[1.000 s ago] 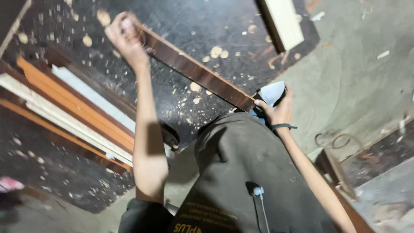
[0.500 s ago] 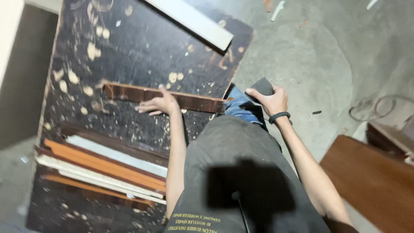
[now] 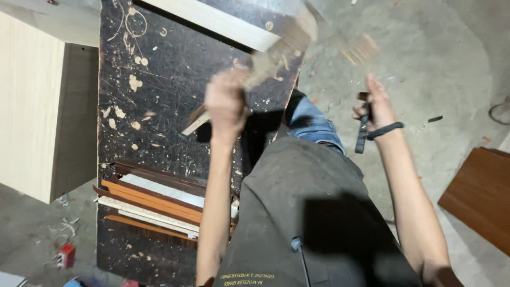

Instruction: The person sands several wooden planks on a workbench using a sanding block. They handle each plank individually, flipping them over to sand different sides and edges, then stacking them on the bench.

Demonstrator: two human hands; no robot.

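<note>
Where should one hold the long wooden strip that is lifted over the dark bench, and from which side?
Grip it near its lower end, as the left hand does, wrapping around the narrow width from the person's side. The strip is long, thin and tilted up away from the bench; its far part is blurred, so a second hold farther up would probably steady it.

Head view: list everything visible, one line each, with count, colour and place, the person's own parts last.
Workbench: one, black, paint-spattered, left of centre.
Wooden strip: one, brownish, motion-blurred, lifted over the bench.
Stacked strips: several, orange, white, brown, on the bench's near end.
Pale board: one, cream, across the bench's far end.
Cabinet: one, light wood, far left.
Brown panel: one, on the floor, right.
Floor: grey concrete, littered with chips.
Left hand: grips the wooden strip.
Right hand: raised over the floor; grip unclear.
</note>
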